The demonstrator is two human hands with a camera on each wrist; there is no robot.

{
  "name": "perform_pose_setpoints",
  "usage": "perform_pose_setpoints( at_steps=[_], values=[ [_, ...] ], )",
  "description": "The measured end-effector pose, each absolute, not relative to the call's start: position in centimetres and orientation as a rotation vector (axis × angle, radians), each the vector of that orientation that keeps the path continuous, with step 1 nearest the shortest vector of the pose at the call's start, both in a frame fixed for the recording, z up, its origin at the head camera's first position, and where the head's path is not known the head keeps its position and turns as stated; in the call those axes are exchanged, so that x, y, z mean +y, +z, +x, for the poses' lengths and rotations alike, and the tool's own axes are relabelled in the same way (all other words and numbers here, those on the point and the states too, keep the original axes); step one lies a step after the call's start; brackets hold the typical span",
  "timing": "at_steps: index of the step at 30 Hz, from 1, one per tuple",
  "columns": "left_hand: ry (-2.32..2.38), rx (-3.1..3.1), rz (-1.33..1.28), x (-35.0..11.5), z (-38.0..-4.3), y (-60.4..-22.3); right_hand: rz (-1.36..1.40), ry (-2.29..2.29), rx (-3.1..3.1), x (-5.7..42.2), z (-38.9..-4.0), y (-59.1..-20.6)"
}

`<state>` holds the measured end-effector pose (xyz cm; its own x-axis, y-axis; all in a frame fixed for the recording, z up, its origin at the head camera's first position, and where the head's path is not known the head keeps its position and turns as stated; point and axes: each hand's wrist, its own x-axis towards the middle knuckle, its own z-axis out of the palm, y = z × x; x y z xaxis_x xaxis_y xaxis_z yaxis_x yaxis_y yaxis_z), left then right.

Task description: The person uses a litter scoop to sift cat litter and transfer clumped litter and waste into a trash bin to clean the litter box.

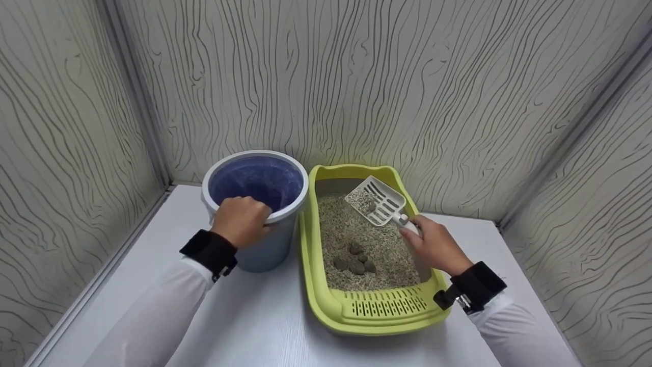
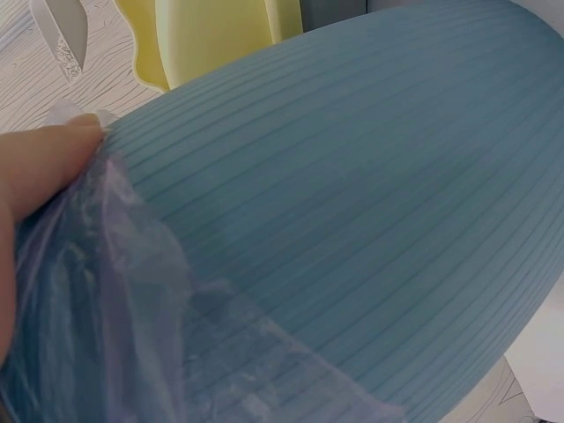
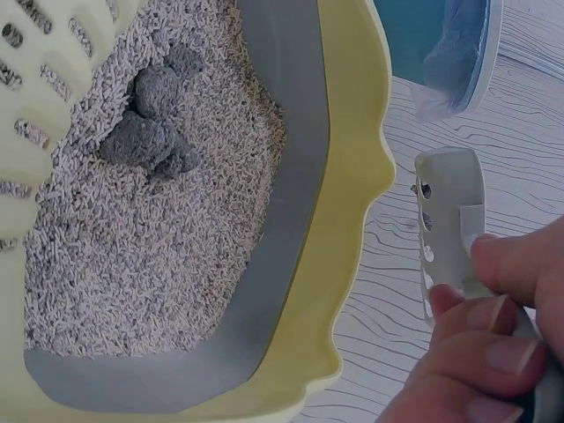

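Observation:
My right hand (image 1: 437, 243) grips the handle of a white slotted litter scoop (image 1: 389, 201), raised above the litter box. Some litter and a dark clump lie in the scoop. The yellow-green litter box (image 1: 318, 300) holds pale pellet litter (image 1: 336, 219), with several dark grey clumps (image 1: 357, 266) near its front; the right wrist view shows these clumps (image 3: 145, 141) closely. At the left, my left hand (image 1: 242, 221) grips the near rim of a blue-grey bin (image 1: 267, 255). A thin translucent bag (image 2: 145, 273) hangs over the bin's ribbed outer wall in the left wrist view.
The bin stands directly left of the litter box on a white table (image 1: 254, 326). Wood-grain patterned panels (image 1: 326, 76) rise behind and on both sides. A perforated ledge (image 1: 389, 306) forms the litter box's front.

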<state>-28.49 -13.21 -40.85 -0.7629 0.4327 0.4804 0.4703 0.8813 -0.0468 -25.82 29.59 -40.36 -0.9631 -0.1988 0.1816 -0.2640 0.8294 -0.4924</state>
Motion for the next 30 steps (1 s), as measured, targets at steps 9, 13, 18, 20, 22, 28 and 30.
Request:
perform_pose_setpoints(
  at_steps=[9, 13, 18, 20, 22, 28, 30],
  values=[
    [-0.097, -2.583, -0.647, -13.1, -28.5, -40.69, 0.32, 0.911, -2.896, 29.45, -25.86, -40.65],
    [-0.097, -2.588, -0.649, -13.06, -28.47, -40.64, 0.324, 0.92, -2.903, 29.43, -25.75, -40.8],
    [-0.097, -2.595, -0.65, -13.08, -28.47, -40.67, 0.324, 0.954, -2.927, 29.52, -25.62, -40.95],
    [-0.1, -2.589, -0.651, -13.1, -28.49, -40.69, 0.318, 0.966, -2.936, 29.52, -25.6, -40.97],
    [-0.1, -2.583, -0.653, -13.15, -28.49, -40.7, 0.317, 0.968, -2.937, 29.52, -25.6, -41.04],
    [-0.101, -2.574, -0.658, -13.17, -28.48, -40.73, 0.343, 0.986, -2.942, 29.55, -25.47, -41.3],
    [-0.103, -2.575, -0.656, -13.11, -28.5, -40.7, 0.359, 0.998, -2.947, 29.59, -25.45, -41.31]
  ],
)
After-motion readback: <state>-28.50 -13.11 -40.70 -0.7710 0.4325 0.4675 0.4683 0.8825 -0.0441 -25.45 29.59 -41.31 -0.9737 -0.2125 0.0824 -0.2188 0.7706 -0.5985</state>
